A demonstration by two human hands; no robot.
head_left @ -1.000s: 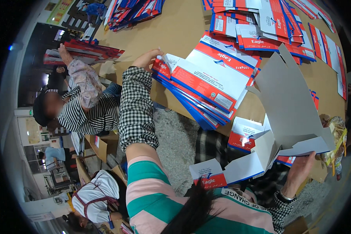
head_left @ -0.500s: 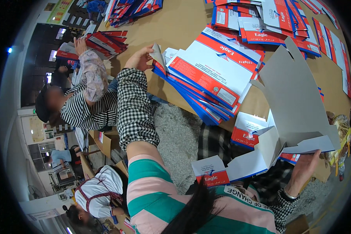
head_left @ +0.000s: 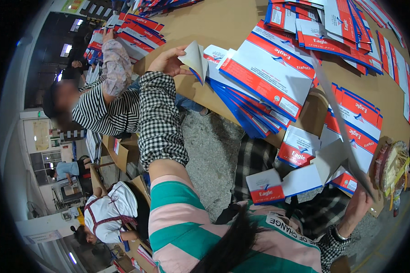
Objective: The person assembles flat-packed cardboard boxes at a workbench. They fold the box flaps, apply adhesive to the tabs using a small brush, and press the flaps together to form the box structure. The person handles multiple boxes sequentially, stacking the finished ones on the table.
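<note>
My left hand (head_left: pixel 169 62) is at the far left of a pile of flat cartons (head_left: pixel 266 70) printed in red, white and blue. Its fingers and thumb pinch a small carton flap (head_left: pixel 195 60), grey-white with a blue edge; whether the flap joins a carton in the pile I cannot tell. At the lower right, my right hand (head_left: pixel 359 205) grips the edge of a partly unfolded carton (head_left: pixel 300 179) close to my lap. That carton's tall grey panel (head_left: pixel 340 118) stands nearly edge-on. Its end flaps spread out to the left.
More flat cartons (head_left: pixel 335 32) lie heaped at the far right of the brown table (head_left: pixel 214 22). Others (head_left: pixel 353 118) lie behind the grey panel. A clear plastic bag (head_left: pixel 392 166) sits at the right edge. At left, a co-worker in stripes (head_left: pixel 107 111) handles similar cartons.
The grey panel has turned from broadside to nearly edge-on, uncovering flat cartons behind it. My left hand has lifted the flap slightly up and right, away from the pile's corner. The view has shifted.
</note>
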